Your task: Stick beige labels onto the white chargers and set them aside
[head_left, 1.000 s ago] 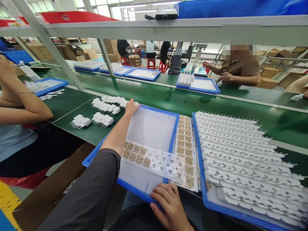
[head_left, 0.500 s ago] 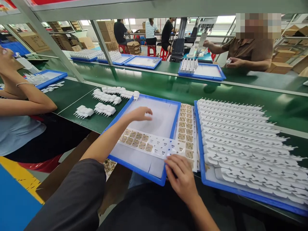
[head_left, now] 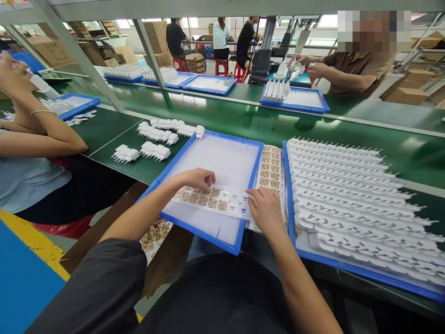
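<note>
A: Where's the sheet (head_left: 212, 202), and why there?

B: Centre of the frame, lying across the tray (head_left: 222, 157), its right end over the rim; the tray probably gives it flat backing.

A: And the hands?

B: The left hand (head_left: 199, 177) has its fingers curled over the sheet's upper edge; I can't tell whether they pinch it. The right hand (head_left: 267, 206) bends its fingers at the right end, perhaps steadying it; their grip I can't tell either.

A: The plug rows (head_left: 351, 204), right of frame?

B: Likely ranked to pack closely.

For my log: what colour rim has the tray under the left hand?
Blue tray rim, best in head view.
</note>
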A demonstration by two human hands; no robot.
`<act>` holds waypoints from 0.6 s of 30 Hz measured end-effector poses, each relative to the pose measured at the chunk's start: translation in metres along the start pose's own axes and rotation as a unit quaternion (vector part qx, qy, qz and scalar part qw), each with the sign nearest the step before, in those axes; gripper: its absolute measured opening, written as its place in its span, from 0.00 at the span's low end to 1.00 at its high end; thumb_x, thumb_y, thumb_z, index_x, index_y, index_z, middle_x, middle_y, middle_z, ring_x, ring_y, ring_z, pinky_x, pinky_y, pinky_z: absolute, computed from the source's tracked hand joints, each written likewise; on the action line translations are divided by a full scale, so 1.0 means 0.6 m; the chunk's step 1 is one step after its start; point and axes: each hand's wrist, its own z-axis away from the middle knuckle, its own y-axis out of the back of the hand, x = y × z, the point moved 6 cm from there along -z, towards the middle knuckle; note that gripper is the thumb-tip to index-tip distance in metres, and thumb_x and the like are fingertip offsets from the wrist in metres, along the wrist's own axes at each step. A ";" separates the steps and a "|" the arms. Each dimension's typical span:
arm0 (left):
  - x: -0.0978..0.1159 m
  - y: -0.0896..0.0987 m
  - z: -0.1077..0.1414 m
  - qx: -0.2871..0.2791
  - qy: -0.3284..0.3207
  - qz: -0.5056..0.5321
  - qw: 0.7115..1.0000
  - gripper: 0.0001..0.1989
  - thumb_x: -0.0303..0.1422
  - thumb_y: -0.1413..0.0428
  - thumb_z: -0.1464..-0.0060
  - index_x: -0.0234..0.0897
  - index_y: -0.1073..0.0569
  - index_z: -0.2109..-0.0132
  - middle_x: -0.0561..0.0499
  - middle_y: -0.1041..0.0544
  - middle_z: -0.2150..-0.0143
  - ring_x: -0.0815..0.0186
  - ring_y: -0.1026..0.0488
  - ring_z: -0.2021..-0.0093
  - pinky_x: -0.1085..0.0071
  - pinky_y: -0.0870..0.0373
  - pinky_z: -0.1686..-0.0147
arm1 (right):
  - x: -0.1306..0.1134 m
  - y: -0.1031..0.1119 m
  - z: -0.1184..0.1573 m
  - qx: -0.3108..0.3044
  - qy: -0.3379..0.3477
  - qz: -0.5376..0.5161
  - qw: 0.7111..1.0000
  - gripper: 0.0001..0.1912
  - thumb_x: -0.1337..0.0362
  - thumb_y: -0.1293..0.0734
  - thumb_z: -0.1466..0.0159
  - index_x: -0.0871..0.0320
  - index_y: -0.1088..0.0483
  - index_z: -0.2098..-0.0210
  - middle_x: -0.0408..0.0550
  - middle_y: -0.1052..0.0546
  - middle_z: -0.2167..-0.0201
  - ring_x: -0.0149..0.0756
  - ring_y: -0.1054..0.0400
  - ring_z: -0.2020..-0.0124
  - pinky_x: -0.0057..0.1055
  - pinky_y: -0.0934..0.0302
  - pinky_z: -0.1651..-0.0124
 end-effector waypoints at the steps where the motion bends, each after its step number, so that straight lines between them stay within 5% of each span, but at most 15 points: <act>1: -0.002 -0.001 0.003 -0.001 0.002 0.009 1.000 0.22 0.37 0.38 0.53 0.39 0.24 0.49 0.51 0.20 0.57 0.61 0.23 0.57 0.72 0.32 0.59 | 0.003 0.008 0.002 -0.002 -0.001 -0.032 0.999 0.11 0.68 0.37 0.32 0.56 0.24 0.54 0.51 0.21 0.61 0.47 0.28 0.55 0.42 0.39 0.50; 6: 0.011 -0.010 0.015 0.036 -0.012 0.037 0.999 0.18 0.41 0.37 0.53 0.37 0.21 0.55 0.44 0.23 0.50 0.54 0.27 0.48 0.69 0.33 0.52 | 0.027 0.045 0.031 -0.040 -0.009 -0.118 0.992 0.12 0.66 0.37 0.31 0.55 0.26 0.51 0.49 0.20 0.56 0.43 0.24 0.57 0.38 0.33 0.56; 10: 0.052 -0.017 0.033 0.019 -0.049 0.107 0.993 0.15 0.43 0.41 0.46 0.37 0.22 0.57 0.48 0.20 0.56 0.61 0.25 0.54 0.72 0.32 0.56 | 0.027 0.083 0.067 -0.022 0.035 -0.001 0.999 0.14 0.65 0.35 0.32 0.57 0.26 0.48 0.54 0.20 0.54 0.51 0.25 0.55 0.43 0.34 0.57; 14: 0.106 -0.016 0.056 -0.025 -0.079 0.222 0.972 0.18 0.45 0.40 0.45 0.35 0.21 0.56 0.50 0.20 0.64 0.67 0.28 0.67 0.74 0.36 0.68 | -0.028 0.123 0.078 0.085 0.120 -0.007 0.989 0.12 0.65 0.34 0.31 0.55 0.26 0.49 0.54 0.21 0.54 0.49 0.28 0.52 0.45 0.36 0.51; 18: 0.153 -0.016 0.064 -0.052 -0.124 0.281 0.950 0.20 0.47 0.38 0.46 0.33 0.21 0.57 0.50 0.22 0.67 0.70 0.32 0.71 0.74 0.40 0.71 | -0.077 0.111 0.071 0.111 0.161 -0.116 0.974 0.08 0.67 0.33 0.30 0.55 0.25 0.52 0.49 0.21 0.62 0.40 0.29 0.60 0.38 0.35 0.56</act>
